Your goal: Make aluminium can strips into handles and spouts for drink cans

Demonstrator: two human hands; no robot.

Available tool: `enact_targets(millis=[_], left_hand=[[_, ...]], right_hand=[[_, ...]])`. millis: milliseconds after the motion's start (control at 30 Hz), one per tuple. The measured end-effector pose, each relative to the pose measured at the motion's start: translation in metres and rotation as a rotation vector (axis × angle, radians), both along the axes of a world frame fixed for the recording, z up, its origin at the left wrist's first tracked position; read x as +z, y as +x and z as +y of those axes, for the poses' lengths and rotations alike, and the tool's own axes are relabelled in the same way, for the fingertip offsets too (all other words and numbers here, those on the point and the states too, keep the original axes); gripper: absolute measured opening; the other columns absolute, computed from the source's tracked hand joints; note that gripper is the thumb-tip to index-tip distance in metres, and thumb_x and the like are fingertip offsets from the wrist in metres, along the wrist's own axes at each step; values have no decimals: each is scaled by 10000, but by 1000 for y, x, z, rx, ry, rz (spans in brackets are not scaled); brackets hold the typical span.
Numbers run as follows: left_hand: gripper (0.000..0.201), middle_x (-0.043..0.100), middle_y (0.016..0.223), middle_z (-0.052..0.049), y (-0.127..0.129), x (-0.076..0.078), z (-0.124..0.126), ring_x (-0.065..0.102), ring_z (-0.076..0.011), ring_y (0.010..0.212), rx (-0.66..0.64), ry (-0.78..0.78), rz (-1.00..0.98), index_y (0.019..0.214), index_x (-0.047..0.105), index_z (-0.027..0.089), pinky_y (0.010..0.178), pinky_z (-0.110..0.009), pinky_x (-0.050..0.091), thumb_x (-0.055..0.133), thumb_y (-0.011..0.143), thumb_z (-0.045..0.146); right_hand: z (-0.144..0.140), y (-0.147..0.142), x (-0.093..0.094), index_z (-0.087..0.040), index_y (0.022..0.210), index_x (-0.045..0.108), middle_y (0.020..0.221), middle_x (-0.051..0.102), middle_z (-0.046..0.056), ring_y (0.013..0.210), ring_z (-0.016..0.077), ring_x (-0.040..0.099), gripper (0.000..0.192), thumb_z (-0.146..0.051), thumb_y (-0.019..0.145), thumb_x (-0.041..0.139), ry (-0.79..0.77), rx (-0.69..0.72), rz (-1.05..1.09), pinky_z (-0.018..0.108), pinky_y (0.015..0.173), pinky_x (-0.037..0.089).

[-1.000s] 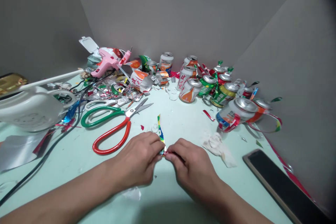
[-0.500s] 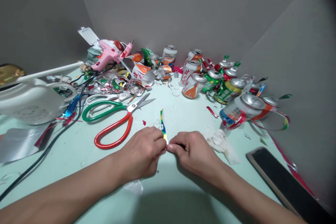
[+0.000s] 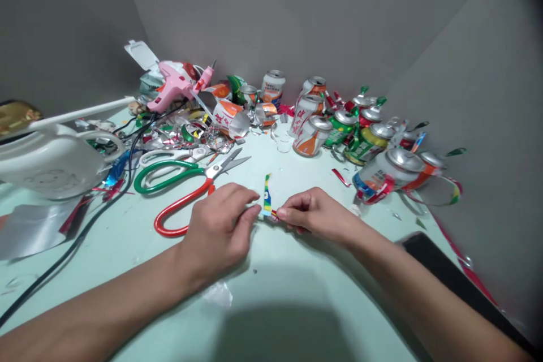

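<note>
While a smooth grey wall [image 3: 271, 17] is rising behind everything, a pale mint-green tabletop [image 3: 169, 317] is spreading flat beneath the work. At the left edge, a rounded, glossy white vessel with a loop handle [image 3: 46, 169] is standing beside black cable. Across on the right, a long, flat black slab [image 3: 436, 268] is lying partly hidden behind the right forearm. Metal-bladed scissors with smooth green and red loop handles [image 3: 214, 171] are resting open, the red loop running partly behind the left hand [image 3: 220, 226]. That hand is holding its thumb and forefinger apart, a gap showing between the tips. Opposite it, the right hand [image 3: 316, 212] is pinching, thumb against forefinger. Near the back, a cylindrical white, blue and red aluminium can with a shiny silver lid [image 3: 377, 172] is standing among others, and a pink plastic glue gun [image 3: 172, 85] is leaning over crumpled, glinting metal scraps [image 3: 169, 141]. Between the hands, a narrow green, yellow and blue printed strip [image 3: 267, 195] is pointing away from the person, its lower, red-edged end sitting at the right fingertips. Beyond the right hand, a thin, shiny red sliver [image 3: 340, 177] is lying on the tabletop.
</note>
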State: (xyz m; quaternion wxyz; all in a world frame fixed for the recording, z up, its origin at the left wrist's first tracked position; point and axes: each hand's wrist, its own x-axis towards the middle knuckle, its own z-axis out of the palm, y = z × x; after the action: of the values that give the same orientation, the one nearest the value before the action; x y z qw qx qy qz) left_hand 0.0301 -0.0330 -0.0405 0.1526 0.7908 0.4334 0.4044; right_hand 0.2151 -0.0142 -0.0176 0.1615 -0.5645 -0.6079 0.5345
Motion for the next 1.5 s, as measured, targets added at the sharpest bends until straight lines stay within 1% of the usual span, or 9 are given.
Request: enact_targets(millis=[100, 233, 467, 633, 867, 967, 1100, 1333, 1500], left_hand=[[266, 539, 523, -9, 3, 10, -2, 469, -105, 470, 106, -567, -371, 609, 542, 141, 453, -233, 369, 530, 802, 323], [271, 569, 538, -26, 11, 12, 0, 485, -98, 413, -68, -1093, -847, 667, 579, 117, 374, -203, 381, 586, 726, 382], [334, 647, 645, -90, 5, 6, 6, 549, -104, 376, -403, -1455, -1143, 799, 655, 82, 294, -157, 371, 599, 751, 407], [183, 654, 651, -78, -2, -3, 9, 549, -98, 363, -502, -1535, -1103, 837, 679, 94, 297, -148, 386, 666, 693, 207], [171, 639, 591, -84, -3, 2, 12, 479, -73, 356, -295, -1452, -1085, 790, 693, 104, 303, -149, 348, 598, 758, 243], [157, 637, 616, -77, -2, 3, 12, 448, -60, 370, -240, -1420, -1105, 763, 701, 120, 319, -160, 348, 647, 711, 257], [172, 624, 632, -66, -1, -3, 14, 453, -76, 391, -140, -1444, -1032, 738, 695, 130, 315, -179, 361, 729, 629, 259], [253, 628, 663, -57, 0, -3, 13, 477, -96, 428, -38, -1435, -979, 772, 681, 124, 343, -197, 414, 787, 552, 188], [249, 628, 608, -39, 0, 3, 11, 443, -68, 391, -143, -1449, -913, 783, 682, 109, 341, -165, 395, 774, 600, 252]], right_hand=[[-15, 1, 3, -154, 707, 682, 567, 591, -2, 511, 97, 490, 163, -265, 770, 581, 417, -169, -6, 216, 486, 369], [-34, -5, -4, -180, 829, 680, 722, 653, 40, 662, 136, 590, 137, -191, 821, 544, 936, -176, 48, 248, 608, 462], [-41, -10, -20, -183, 864, 684, 703, 650, 36, 627, 118, 603, 136, -180, 838, 550, 1006, -44, 97, 221, 585, 472], [-39, -6, -22, -157, 803, 663, 662, 628, 32, 587, 114, 576, 194, -342, 812, 605, 1062, 49, 53, 211, 546, 441], [-48, 36, 19, -179, 872, 636, 750, 602, 35, 667, 130, 560, 153, -207, 875, 485, 944, 195, -354, 237, 599, 424], [-60, 83, 52, -179, 982, 623, 869, 624, 64, 771, 140, 582, 233, -144, 863, 426, 972, 56, -483, 247, 682, 446], [-75, 149, 82, -222, 867, 688, 788, 655, 34, 621, 144, 563, 198, -193, 783, 511, 935, -361, -898, 255, 565, 405], [-54, 179, 52, -285, 835, 716, 868, 705, 21, 799, 199, 622, 305, -104, 682, 524, 419, -295, -1202, 251, 588, 373], [-34, 167, 31, -265, 800, 715, 816, 705, 41, 764, 209, 626, 266, -114, 668, 541, 385, -307, -1201, 250, 529, 325]])
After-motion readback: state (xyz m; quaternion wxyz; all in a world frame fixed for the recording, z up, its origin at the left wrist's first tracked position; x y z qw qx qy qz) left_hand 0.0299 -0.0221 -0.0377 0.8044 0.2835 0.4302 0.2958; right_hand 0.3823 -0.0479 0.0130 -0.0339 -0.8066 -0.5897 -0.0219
